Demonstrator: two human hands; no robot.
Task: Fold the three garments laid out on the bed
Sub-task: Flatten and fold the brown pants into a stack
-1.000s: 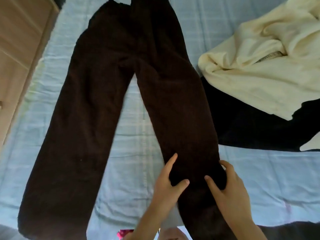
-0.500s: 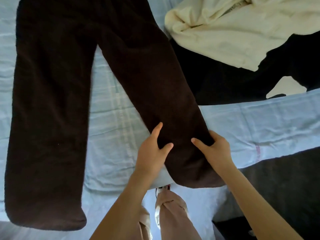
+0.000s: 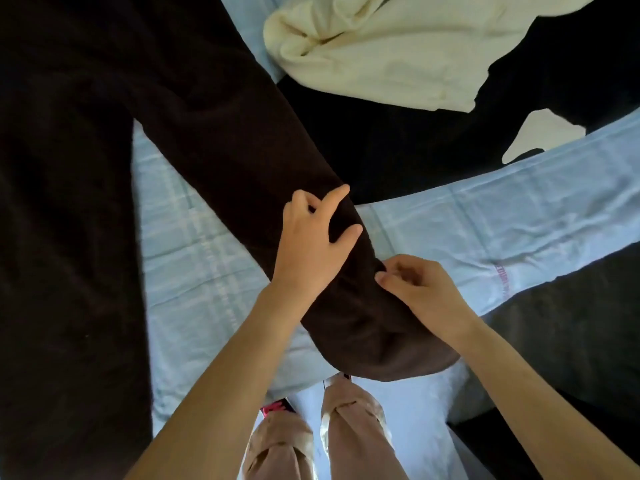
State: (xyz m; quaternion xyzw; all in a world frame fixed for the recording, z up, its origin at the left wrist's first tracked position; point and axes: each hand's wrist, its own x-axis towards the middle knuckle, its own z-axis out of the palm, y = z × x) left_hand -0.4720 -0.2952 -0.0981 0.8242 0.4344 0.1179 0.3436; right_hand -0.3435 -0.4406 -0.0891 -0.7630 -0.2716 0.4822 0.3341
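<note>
Dark brown fleece trousers (image 3: 86, 168) lie spread on the light blue bed sheet (image 3: 485, 230). Their right leg (image 3: 363, 334) runs to the bed's near edge and is bunched and raised a little there. My left hand (image 3: 311, 244) lies on top of this leg, fingers curled into the cloth. My right hand (image 3: 419, 289) pinches the leg's right edge just above the hem. A cream garment (image 3: 398, 46) is crumpled at the top right, over a black garment (image 3: 398, 143).
The bed's near edge runs across the lower right, with dark floor (image 3: 571, 341) beyond it. My legs in pinkish trousers (image 3: 346, 427) stand against the bed edge at the bottom centre.
The view has tilted down and closer. Both hands went from lying flat at the two sides of the right trouser leg to gripping it; the leg end has bunched up and lifted.
</note>
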